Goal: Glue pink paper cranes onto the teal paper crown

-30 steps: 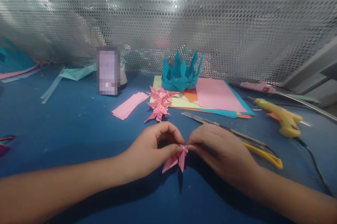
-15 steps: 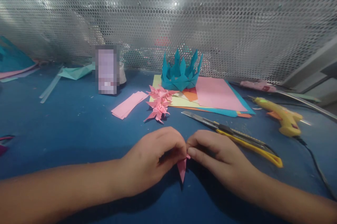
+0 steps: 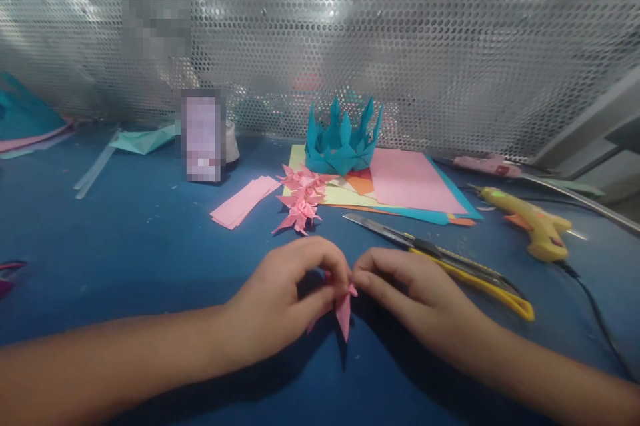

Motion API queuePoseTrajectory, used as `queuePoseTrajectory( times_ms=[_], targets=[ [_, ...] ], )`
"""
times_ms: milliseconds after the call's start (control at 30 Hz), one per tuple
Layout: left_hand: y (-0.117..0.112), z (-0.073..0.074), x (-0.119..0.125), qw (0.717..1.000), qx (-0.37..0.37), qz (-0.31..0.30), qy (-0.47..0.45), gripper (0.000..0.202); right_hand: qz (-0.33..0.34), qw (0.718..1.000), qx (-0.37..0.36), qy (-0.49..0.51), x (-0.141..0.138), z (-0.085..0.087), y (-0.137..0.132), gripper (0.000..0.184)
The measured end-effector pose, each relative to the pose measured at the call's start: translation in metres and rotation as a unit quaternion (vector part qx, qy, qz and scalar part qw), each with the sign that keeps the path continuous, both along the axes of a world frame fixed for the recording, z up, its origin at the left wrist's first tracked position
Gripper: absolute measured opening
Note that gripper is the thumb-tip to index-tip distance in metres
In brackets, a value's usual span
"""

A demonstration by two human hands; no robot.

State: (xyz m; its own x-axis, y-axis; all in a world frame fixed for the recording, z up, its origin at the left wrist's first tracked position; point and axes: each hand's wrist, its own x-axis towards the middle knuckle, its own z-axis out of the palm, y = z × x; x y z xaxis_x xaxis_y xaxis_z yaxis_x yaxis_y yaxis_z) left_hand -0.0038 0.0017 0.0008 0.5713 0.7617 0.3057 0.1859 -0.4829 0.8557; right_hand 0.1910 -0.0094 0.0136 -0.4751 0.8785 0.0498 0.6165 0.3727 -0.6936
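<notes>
My left hand [image 3: 285, 296] pinches a small piece of folded pink paper [image 3: 343, 318], whose pointed end hangs down below the fingertips. Close against it, my right hand [image 3: 413, 286] is pinched at the paper's right edge; the fingers hide most of the fold. Beyond my hands lie several pink folded-paper flowers [image 3: 301, 196] in a cluster. To their left is a stack of pink paper strips [image 3: 245, 202]. A yellow-handled utility knife [image 3: 440, 263] rests just past my right hand, its blade out.
A blue folded-paper crown [image 3: 343, 146] stands on coloured paper sheets [image 3: 417, 179] at the back. A yellow glue gun [image 3: 540, 223] lies at right with its cord trailing forward. A blurred phone [image 3: 203, 136] stands at back left, before a perforated metal panel [image 3: 280, 26].
Both hands have risen very slightly while keeping their pinch. The pink paper has turned a little, and more of it shows beside my left fingers.
</notes>
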Motion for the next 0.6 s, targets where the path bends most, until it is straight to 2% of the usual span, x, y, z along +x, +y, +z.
queuePoseTrajectory(
  times_ms=[100, 200, 400, 600],
  targets=[
    [0.0036, 0.0012, 0.0015, 0.979, -0.188, 0.037, -0.062, 0.006, -0.005, 0.995, 0.102, 0.021, 0.0033, -0.0010, 0.0027, 0.014],
    [0.0066, 0.0008, 0.0021, 0.949, -0.293, 0.030, -0.117, 0.013, -0.001, 0.983, 0.182, 0.028, 0.0053, -0.0023, 0.0046, 0.012],
    [0.0086, 0.0011, 0.0040, 0.929, -0.341, 0.011, -0.144, 0.014, 0.042, 0.966, 0.252, 0.038, 0.0064, -0.0019, 0.0083, 0.013],
    [0.0083, 0.0020, 0.0041, 0.925, -0.351, 0.018, -0.143, 0.014, 0.068, 0.948, 0.309, 0.017, 0.0078, -0.0030, 0.0081, 0.012]
  ],
)
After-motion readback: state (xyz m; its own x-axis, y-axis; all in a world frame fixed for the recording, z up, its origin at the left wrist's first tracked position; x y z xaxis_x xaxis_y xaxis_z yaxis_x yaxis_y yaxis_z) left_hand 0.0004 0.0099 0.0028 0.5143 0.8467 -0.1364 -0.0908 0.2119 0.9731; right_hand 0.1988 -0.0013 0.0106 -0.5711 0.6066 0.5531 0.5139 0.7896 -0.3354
